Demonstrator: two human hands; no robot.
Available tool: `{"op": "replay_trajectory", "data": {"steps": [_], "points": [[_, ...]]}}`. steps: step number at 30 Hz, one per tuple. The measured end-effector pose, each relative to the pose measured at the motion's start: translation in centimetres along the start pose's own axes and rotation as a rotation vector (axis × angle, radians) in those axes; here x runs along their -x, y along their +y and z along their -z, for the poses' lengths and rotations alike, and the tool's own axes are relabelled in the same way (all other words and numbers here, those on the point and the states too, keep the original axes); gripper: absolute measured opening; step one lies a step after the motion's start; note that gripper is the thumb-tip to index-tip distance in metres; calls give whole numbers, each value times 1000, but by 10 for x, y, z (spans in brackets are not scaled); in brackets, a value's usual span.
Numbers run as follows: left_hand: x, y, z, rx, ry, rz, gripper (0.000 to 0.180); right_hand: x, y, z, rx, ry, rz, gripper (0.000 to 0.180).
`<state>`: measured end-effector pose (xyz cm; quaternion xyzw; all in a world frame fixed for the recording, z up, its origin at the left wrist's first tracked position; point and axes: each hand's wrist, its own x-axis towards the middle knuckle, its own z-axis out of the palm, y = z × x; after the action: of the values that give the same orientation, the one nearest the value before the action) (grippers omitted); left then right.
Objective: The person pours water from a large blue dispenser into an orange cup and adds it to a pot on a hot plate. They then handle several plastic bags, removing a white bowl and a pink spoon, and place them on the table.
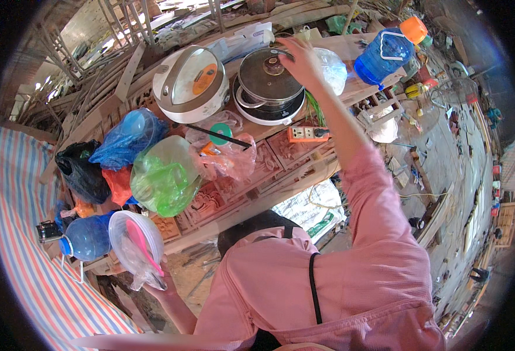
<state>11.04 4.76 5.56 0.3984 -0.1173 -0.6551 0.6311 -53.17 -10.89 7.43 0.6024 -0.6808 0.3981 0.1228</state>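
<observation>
My right hand (300,59) reaches far out, fingers spread, and rests on the right edge of a dark glass pot lid (264,71). The lid covers a steel pot on a round white cooker plate (269,112). A clear plastic bag (332,69) lies just right of that hand. My left hand (165,282), low at the left, grips the bottom of a clear plastic bag (135,241) holding a clear bowl and a pink spoon (142,244). My pink sleeves and chest fill the lower middle.
A white rice cooker (190,83) stands left of the pot on a carved wooden panel (263,167). Green (163,175), blue (125,137), red and black (81,171) bags lie there, with an orange power strip (307,134). Blue water jugs (383,55) (89,237) stand at both ends. A striped tarp (20,234) hangs left.
</observation>
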Motion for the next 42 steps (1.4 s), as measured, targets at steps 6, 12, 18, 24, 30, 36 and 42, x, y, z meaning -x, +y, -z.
{"op": "replay_trajectory", "data": {"steps": [6,12,18,24,30,36,42], "points": [[-7,7,11,34,8,31,64,158,-19,-34,-406,311,-885,21],[-32,12,10,53,-143,76,68,239,-57,-90,-914,109,-1287,48],[-31,4,-23,-156,-347,84,65,225,-73,-117,-1045,115,-1300,73],[-24,2,-30,-185,-394,83,69,221,-70,-133,-1058,132,-1260,74],[-27,2,-29,-245,-336,107,69,218,-60,-148,-1077,206,-1240,55],[-30,-6,-42,-545,-505,2,61,212,-57,-148,-1072,207,-1265,34],[-25,-9,-47,-174,-484,180,61,208,-58,-147,-1098,237,-1265,24]]}}
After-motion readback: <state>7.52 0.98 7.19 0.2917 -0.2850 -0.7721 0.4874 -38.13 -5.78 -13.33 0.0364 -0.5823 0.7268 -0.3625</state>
